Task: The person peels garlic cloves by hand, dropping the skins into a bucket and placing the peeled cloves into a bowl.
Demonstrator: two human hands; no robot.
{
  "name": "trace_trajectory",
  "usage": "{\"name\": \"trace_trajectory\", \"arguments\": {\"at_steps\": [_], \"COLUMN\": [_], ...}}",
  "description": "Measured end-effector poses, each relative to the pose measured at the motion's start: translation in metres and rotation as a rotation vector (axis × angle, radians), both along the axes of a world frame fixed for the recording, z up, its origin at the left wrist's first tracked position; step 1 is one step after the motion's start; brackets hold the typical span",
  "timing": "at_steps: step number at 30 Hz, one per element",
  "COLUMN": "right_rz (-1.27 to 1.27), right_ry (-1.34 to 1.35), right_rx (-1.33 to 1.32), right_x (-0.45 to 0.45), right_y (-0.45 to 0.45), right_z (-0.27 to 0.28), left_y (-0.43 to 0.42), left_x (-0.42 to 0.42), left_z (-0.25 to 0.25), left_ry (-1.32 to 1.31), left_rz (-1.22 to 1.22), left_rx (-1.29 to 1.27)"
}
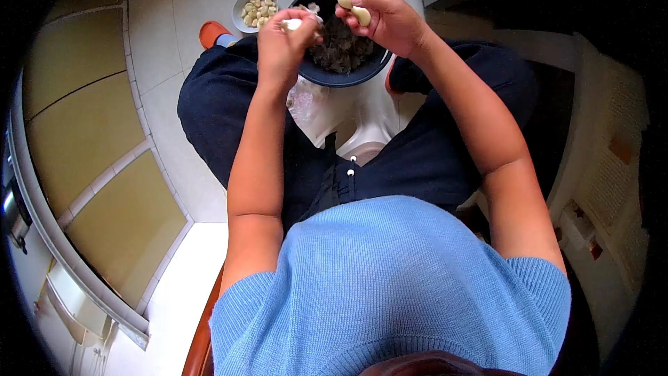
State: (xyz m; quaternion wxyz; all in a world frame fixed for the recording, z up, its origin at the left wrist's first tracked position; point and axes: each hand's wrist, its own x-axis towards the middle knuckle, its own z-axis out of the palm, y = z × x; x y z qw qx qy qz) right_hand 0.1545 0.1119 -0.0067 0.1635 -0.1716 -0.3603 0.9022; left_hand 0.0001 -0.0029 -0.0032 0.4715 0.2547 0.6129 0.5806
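Over the right side of a dark bin, my right hand holds two pale garlic cloves between its fingers. My left hand is closed on a white piece of garlic, above the bin's left edge. Thin whitish skins show beside its fingertips. The two hands are apart. Inside the bin lies a heap of brownish peelings. A white bowl with several peeled cloves stands on the floor to the left of my left hand.
My legs in dark trousers spread to both sides of the bin. An orange slipper is by the bowl. A crumpled clear plastic bag lies below the bin, near a whitish object. Yellowish panels stand at the left.
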Motion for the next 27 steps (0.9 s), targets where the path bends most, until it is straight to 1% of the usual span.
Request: {"name": "trace_trajectory", "arguments": {"at_steps": [1,3,5,6,10,12,13,15,17,19,20,21,23,24,27], "right_rz": [0.000,0.003,-0.048,-0.052,-0.076,-0.024,-0.026,-0.005,0.007,0.020,0.021,0.022,-0.001,-0.024,-0.023], "right_ry": [0.026,0.052,-0.041,-0.060,-0.092,-0.112,-0.111,-0.190,-0.192,-0.193,-0.214,-0.234,-0.247,-0.259,-0.275], "right_rx": [-0.027,-0.051,0.039,0.042,0.046,0.075,0.073,0.070,0.065,0.058,0.068,0.077,0.083,0.091,0.114], "right_x": [0.001,0.000,-0.002,-0.002,-0.003,-0.004,-0.002,0.000,-0.001,-0.001,-0.001,-0.001,-0.003,-0.004,-0.003], "right_y": [0.000,-0.002,-0.005,-0.005,-0.005,-0.003,-0.003,-0.004,-0.003,-0.003,-0.002,-0.003,-0.004,-0.005,-0.006], "right_z": [0.000,-0.001,-0.001,0.001,0.001,-0.002,-0.002,-0.002,-0.007,-0.008,-0.008,-0.007,-0.007,-0.007,-0.003], "left_y": [0.001,0.002,0.003,0.003,0.006,0.006,0.006,0.005,0.007,0.009,0.010,0.010,0.009,0.009,0.009], "left_x": [0.003,0.006,0.008,0.009,0.009,0.010,0.009,0.008,0.004,0.002,0.003,0.004,0.005,0.004,0.002], "left_z": [-0.005,-0.008,-0.007,-0.006,-0.008,-0.009,-0.007,-0.003,-0.007,-0.002,0.000,0.001,0.002,-0.001,-0.005], "left_ry": [0.006,0.107,0.130,0.152,0.224,0.297,0.298,0.582,0.557,0.760,0.798,0.797,0.894,0.932,0.948], "left_rz": [0.014,-0.056,-0.072,-0.092,-0.060,-0.018,-0.020,0.041,0.037,0.006,-0.020,-0.021,-0.062,-0.043,-0.035], "left_rx": [-0.032,-0.036,-0.070,-0.109,-0.080,-0.001,-0.003,0.201,0.189,0.369,0.399,0.398,0.416,0.412,0.426]}}
